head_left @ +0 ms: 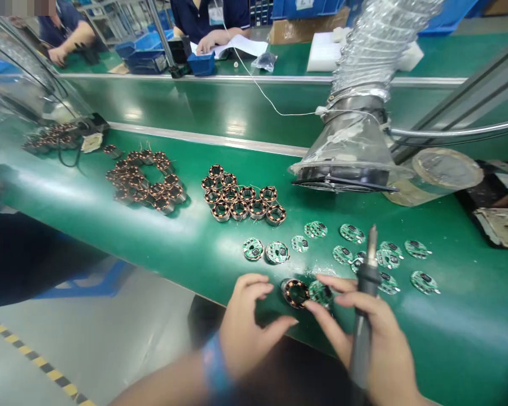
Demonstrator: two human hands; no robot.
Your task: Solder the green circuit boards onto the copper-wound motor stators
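My right hand (368, 321) holds a soldering iron (364, 304), tip pointing up and away from me. Between the thumb and forefinger of that same hand is a round green circuit board (320, 293). Just left of the board stands a copper-wound motor stator (295, 293), its ring opening facing up. My left hand (248, 327), with a blue band at the wrist, is beside the stator with thumb and fingers apart and nothing in them. Beyond the hands, two stators topped with circuit boards (276, 252) sit side by side.
Loose circuit boards (388, 259) lie to the right. Grouped stators (239, 194) stand farther back, and another cluster (146, 180) lies left. An extractor hood (347, 146) on a clear hose hangs over the bench. Co-workers (211, 25) sit across, with blue bins (201, 63).
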